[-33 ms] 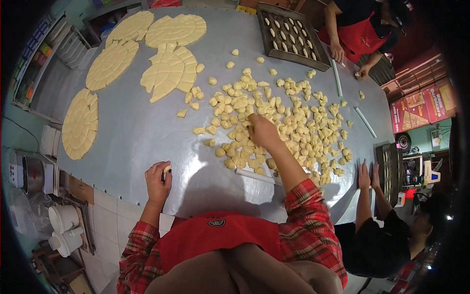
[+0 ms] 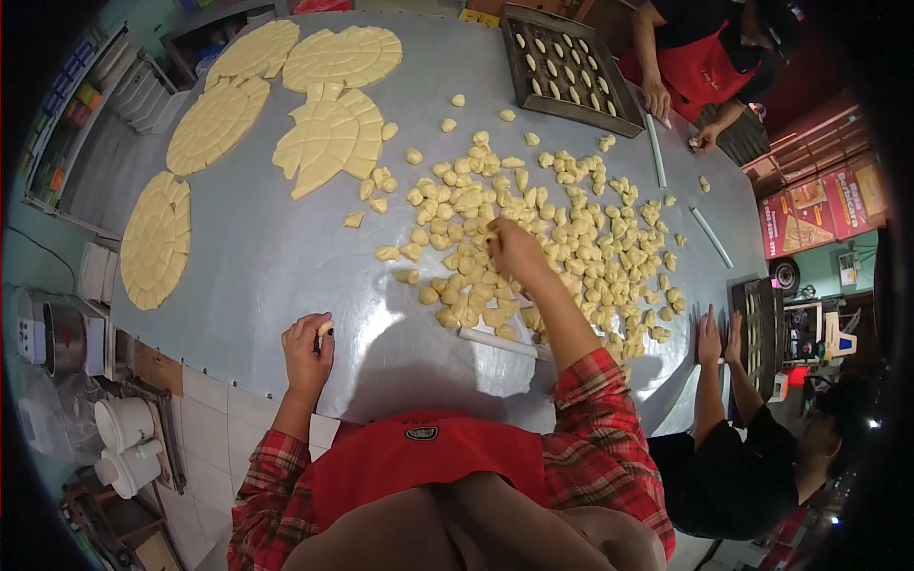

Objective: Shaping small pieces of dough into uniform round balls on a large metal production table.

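Note:
My left hand [image 2: 307, 348] rests at the near edge of the grey metal table [image 2: 257, 276], closed around a small piece of pale dough [image 2: 326, 327]. My right hand [image 2: 516, 249] reaches into a wide scatter of cut dough pieces [image 2: 571, 238] in the middle of the table, fingers pinched on a piece there. A white stick [image 2: 497, 343] lies just beside my right forearm. Several round scored dough discs [image 2: 157, 240] lie at the left and far left; one [image 2: 328, 133] is partly broken up.
A dark baking tray [image 2: 567, 68] with shaped pieces sits at the far side, where a person in a red apron [image 2: 700, 71] works. Another person's hands [image 2: 714, 338] press on the table at the right beside a second tray [image 2: 764, 333]. White sticks [image 2: 655, 150] lie nearby.

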Tool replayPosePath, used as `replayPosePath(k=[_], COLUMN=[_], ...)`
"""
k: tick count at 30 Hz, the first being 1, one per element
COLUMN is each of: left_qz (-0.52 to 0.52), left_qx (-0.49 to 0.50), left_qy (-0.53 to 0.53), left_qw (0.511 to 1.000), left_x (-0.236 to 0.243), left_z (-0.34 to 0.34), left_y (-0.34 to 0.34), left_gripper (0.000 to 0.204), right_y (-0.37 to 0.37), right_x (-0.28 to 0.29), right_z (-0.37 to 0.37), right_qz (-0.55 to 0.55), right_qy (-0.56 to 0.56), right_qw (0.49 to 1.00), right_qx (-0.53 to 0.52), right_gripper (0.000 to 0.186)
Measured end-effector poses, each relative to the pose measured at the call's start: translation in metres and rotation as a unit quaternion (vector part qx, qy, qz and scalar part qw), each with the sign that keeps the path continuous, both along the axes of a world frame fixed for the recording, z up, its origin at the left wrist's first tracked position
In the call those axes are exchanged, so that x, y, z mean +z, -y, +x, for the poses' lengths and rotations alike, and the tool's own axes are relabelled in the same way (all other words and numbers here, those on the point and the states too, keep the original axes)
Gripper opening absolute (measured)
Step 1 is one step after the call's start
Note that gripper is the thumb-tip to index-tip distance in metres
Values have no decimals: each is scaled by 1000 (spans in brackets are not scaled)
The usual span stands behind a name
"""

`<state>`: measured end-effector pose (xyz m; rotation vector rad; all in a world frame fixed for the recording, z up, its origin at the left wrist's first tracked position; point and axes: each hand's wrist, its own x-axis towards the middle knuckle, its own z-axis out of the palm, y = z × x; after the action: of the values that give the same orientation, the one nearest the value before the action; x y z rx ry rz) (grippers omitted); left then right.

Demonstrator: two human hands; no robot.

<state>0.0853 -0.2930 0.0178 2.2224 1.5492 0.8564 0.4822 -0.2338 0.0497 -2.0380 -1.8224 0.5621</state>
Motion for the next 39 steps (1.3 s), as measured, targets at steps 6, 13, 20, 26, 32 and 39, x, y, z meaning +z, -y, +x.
replayPosePath(k=[6,13,20,26,32,39], left_qz=[14,11,8,-6,-23,-23], left_qx=[-3,4,-3,3,6,6], left_qy=[6,5,19,19,14,10], left_qw=[1000,1000,1000,1000,1000,1000], left_x=[2,3,4,6,5,3], left_z=[1,-2,5,-6,0,-1], left_y=[-1,2,-4,-2,-5,-5], left_gripper=[31,31,31,30,31,33], right_y=[-41,-65,-114,-135,-105,-122], right_x=[8,10,-38,-10,10,-17], right_z=[79,-17,47,95,7,-50], right_qz=[261,122,57,297,51,168], right_qy=[-73,77,-236,403,92,4], right_qw=[956,986,965,859,993,973], right_qx=[-111,88,-95,-110,59,157], right_gripper=[28,31,21,31,27,18])
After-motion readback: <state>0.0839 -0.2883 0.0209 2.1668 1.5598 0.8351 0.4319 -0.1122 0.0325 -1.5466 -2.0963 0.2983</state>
